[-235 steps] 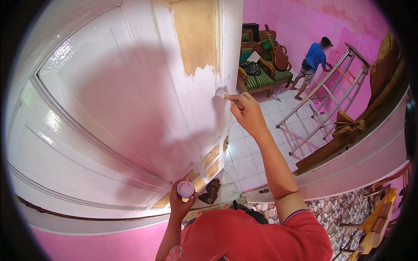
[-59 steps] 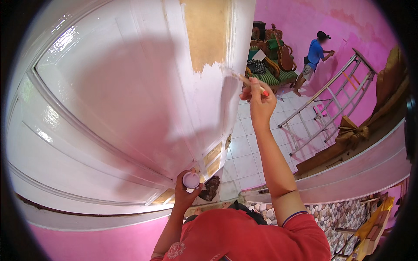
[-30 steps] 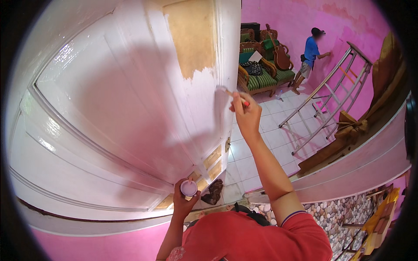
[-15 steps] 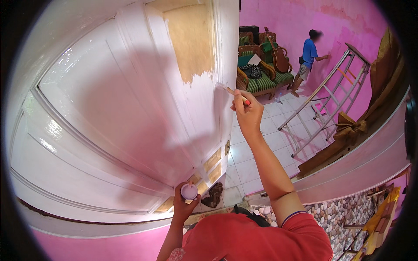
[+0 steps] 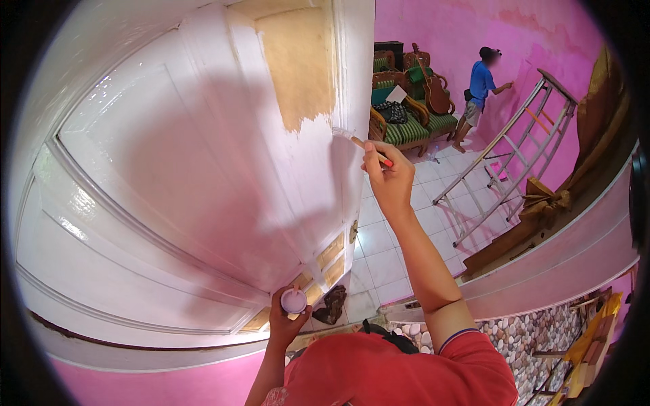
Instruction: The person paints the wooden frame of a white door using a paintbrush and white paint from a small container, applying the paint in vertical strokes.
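A panelled door (image 5: 183,183) coated in white paint fills the left and middle of the head view. Bare tan wood (image 5: 296,68) shows in its upper panel, with a ragged lower edge of paint, and in small panels lower down. My right hand (image 5: 391,172) is closed around the handle of a paintbrush (image 5: 362,144) with a red end. Its bristles touch the door near its right edge. Low in front of me, my left hand (image 5: 284,323) grips a small cup of whitish paint (image 5: 294,300). A door handle (image 5: 353,231) sits below the brush.
Beyond the door stand carved armchairs (image 5: 405,128) with green striped seats and a guitar (image 5: 437,95). A person in blue (image 5: 482,82) stands at the pink wall. A stepladder (image 5: 504,159) leans on the tiled floor (image 5: 382,254). A dark bag (image 5: 330,304) lies by the door's foot.
The brush and my right hand have shifted very slightly, with the bristles still at the door. My left hand and the cup stay in nearly the same place.
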The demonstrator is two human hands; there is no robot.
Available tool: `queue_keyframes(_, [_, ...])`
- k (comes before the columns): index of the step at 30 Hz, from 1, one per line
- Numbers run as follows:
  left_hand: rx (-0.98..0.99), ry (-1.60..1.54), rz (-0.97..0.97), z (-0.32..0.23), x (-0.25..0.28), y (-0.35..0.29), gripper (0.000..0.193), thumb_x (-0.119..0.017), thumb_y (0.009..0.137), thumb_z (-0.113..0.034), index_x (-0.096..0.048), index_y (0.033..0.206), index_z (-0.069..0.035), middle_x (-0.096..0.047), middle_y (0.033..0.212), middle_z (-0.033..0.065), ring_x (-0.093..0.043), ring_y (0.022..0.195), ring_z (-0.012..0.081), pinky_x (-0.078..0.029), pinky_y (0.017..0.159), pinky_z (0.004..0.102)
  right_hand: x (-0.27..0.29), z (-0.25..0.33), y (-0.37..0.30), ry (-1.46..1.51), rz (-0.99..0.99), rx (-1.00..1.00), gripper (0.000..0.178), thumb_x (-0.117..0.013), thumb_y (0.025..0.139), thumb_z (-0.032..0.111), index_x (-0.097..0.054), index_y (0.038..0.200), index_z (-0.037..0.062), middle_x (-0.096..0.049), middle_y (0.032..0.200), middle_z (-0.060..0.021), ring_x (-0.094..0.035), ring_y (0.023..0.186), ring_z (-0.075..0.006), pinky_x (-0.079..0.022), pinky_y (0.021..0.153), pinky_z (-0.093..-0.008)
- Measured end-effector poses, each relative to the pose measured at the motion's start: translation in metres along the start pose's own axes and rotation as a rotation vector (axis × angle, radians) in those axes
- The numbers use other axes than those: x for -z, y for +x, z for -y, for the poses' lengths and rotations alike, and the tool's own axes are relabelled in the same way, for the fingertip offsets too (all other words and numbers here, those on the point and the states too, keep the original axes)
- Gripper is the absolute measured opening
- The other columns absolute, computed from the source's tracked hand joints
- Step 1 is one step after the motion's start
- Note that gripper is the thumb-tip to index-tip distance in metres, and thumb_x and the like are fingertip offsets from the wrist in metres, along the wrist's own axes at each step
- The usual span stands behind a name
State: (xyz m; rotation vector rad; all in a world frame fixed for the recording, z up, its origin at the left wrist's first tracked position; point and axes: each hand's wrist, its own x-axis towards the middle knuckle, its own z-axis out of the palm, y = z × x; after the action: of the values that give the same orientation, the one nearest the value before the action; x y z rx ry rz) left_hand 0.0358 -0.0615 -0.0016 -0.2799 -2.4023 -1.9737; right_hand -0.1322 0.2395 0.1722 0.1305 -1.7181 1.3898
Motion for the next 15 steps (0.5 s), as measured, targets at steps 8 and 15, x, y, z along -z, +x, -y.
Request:
queue_keyframes(8, [-0.018,-0.010,-0.007,-0.001,0.000,0.002,0.069,-0.085,0.079,-0.006,-0.047,0.137,-0.005,-0.058,0.128,0.0117,-0.059,0.118,0.0215,-0.052,0.099,0.0362,-0.015,0.030,0.042,0.106,-0.085,0.110,0.019,-0.068,0.098,0.014,-0.073,0.102,-0.0033,-0.065,0.073,-0.0072,-0.062,0.065,-0.0107,-0.049,0.059,-0.0258])
queue_keyframes(15, [-0.019,0.016,-0.014,-0.005,0.000,0.003,0.070,-0.085,0.079,-0.005,-0.046,0.137,-0.006,-0.059,0.130,0.0130,-0.060,0.117,0.0219,-0.054,0.097,0.0366,-0.002,0.008,0.005,0.032,0.015,-0.119,0.027,-0.068,0.100,0.019,-0.071,0.105,-0.0072,-0.066,0.078,-0.0067,-0.063,0.066,-0.0094,-0.057,0.062,-0.0252])
